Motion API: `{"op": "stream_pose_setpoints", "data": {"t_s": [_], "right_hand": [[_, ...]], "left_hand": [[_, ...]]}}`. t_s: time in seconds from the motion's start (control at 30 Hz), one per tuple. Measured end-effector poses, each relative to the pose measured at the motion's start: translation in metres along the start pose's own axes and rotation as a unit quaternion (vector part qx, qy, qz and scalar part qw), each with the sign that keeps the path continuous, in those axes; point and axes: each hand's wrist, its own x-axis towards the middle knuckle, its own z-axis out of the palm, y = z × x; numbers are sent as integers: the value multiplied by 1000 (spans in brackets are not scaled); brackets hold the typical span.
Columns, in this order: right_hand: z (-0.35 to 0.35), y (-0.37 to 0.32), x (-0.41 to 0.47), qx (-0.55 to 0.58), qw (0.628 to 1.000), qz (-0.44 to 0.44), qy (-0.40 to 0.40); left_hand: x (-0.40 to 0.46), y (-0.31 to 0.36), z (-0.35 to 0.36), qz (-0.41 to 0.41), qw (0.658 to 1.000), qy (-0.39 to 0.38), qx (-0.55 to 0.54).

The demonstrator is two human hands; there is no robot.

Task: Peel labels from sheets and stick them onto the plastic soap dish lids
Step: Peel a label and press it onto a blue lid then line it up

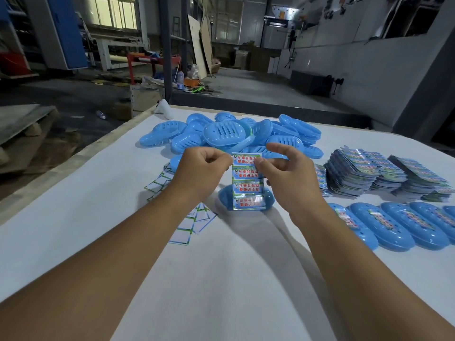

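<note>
Both bare forearms reach forward from the lower corners, wrists nearly level and close together. The left hand (199, 168) is curled into a loose fist, fingertips pinched tight at the top of the sheet (248, 182). The right hand (286, 173) pinches with thumb and forefinger (its other fingers arch up and spread above).

White table (73, 230), red metal frame (145, 60); clear bottle (180, 80), leaning boards (199, 45), windows (110, 12)

the label sheet (248, 183) hides most of one blue lid (225, 196); rightmost labelled lid (449, 212) is cut off.
</note>
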Motion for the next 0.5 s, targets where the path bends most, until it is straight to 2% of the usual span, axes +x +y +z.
{"op": "stream_pose_setpoints", "data": {"t_s": [0.5], "right_hand": [[-3,-4,-2,14,1000,17,-7]], "left_hand": [[-3,5,0,11,1000,-8,-6]]}}
